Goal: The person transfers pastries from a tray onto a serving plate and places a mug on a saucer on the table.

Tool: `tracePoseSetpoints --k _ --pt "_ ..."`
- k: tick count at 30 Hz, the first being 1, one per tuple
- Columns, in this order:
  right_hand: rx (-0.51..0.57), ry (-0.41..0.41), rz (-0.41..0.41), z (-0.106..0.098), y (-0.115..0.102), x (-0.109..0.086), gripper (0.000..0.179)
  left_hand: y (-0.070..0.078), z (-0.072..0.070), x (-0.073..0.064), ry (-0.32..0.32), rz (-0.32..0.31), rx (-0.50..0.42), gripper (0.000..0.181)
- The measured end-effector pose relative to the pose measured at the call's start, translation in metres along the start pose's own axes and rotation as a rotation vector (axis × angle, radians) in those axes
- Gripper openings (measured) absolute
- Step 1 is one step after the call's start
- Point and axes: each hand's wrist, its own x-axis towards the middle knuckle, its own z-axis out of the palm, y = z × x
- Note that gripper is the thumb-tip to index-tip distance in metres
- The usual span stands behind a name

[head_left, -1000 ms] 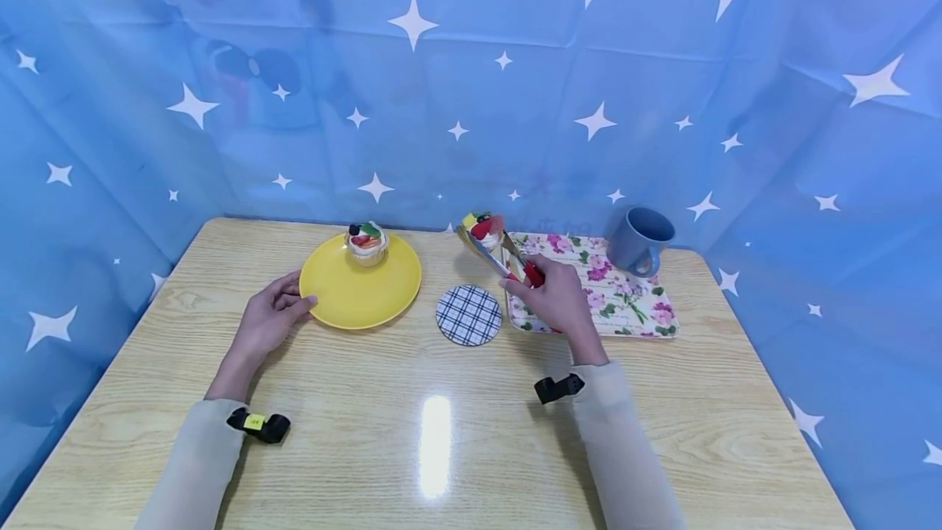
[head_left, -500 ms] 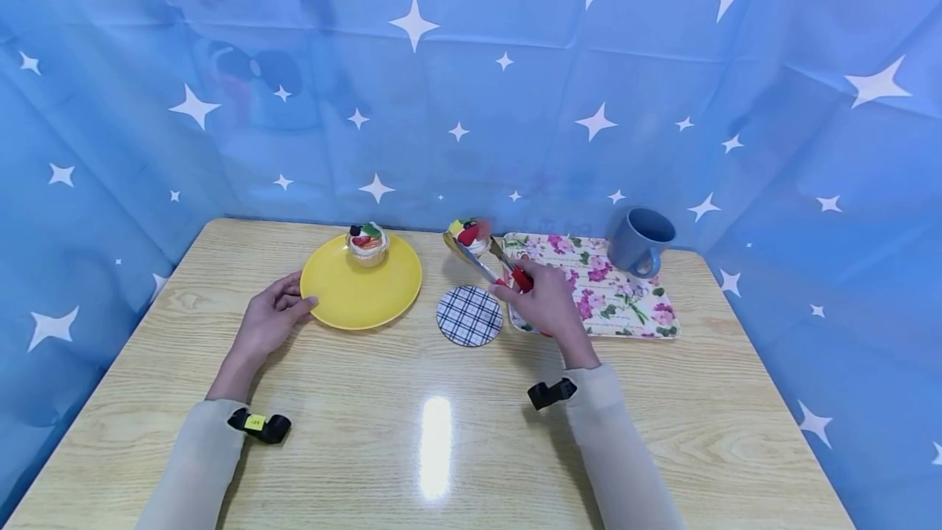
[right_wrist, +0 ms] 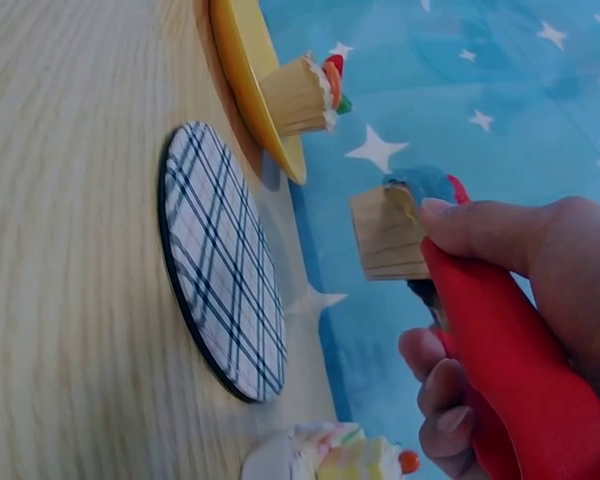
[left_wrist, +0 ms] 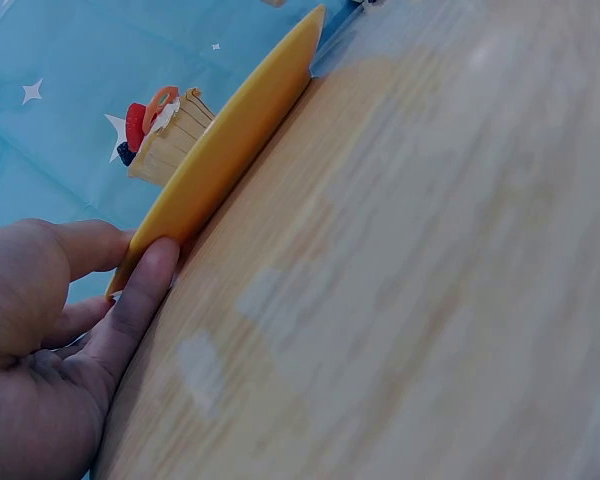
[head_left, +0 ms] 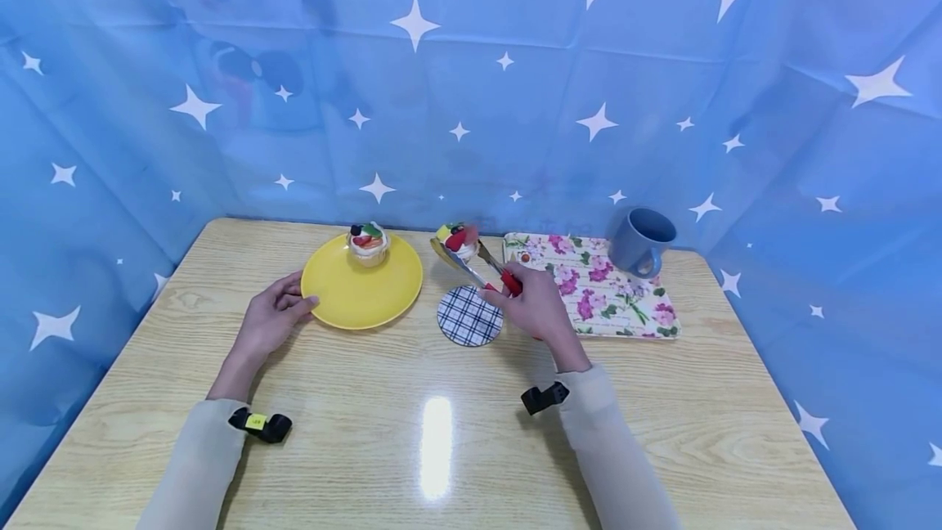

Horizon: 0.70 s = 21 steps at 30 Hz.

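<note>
My left hand [head_left: 271, 319] pinches the near-left rim of a yellow plate [head_left: 361, 297], thumb and fingers on either side of the edge in the left wrist view. A fruit-topped cupcake [head_left: 367, 245] stands toward the plate's back. My right hand [head_left: 536, 301] grips the red handles of metal tongs [right_wrist: 510, 360]. Between the tong tips is a second fruit-topped cupcake [right_wrist: 388, 240], raised above the table behind the coaster [head_left: 469, 316], which is round and checked. The palm hides part of the handles in the right wrist view.
At the right lies a floral tray [head_left: 633, 313] with a blue-grey mug [head_left: 639, 242] at its back right corner. On the tray's left part, partly behind my right hand, sits a cake piece [right_wrist: 355, 460] with an orange-red ball on top. A starry blue curtain [head_left: 471, 80] backs the table.
My right hand has carried the tongs and cupcake leftward, away from the tray and toward the plate. The cake piece's ball now shows beside the hand. My left hand and the plate have stayed put.
</note>
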Motion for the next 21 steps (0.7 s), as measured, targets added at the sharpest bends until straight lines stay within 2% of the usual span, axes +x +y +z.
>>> tracePoseSetpoints --k 7,14,21 --pt "0.028 -0.017 -0.029 0.008 -0.005 -0.001 0.049 -0.001 -0.001 0.001 0.009 0.004 0.02 0.069" --pt "0.018 -0.03 -0.085 0.016 -0.01 -0.002 0.039 0.0 -0.001 0.0 0.006 0.007 0.015 0.069" --pt "0.021 -0.058 -0.076 0.02 -0.017 -0.004 0.034 0.001 -0.001 -0.001 0.001 0.011 0.009 0.07"
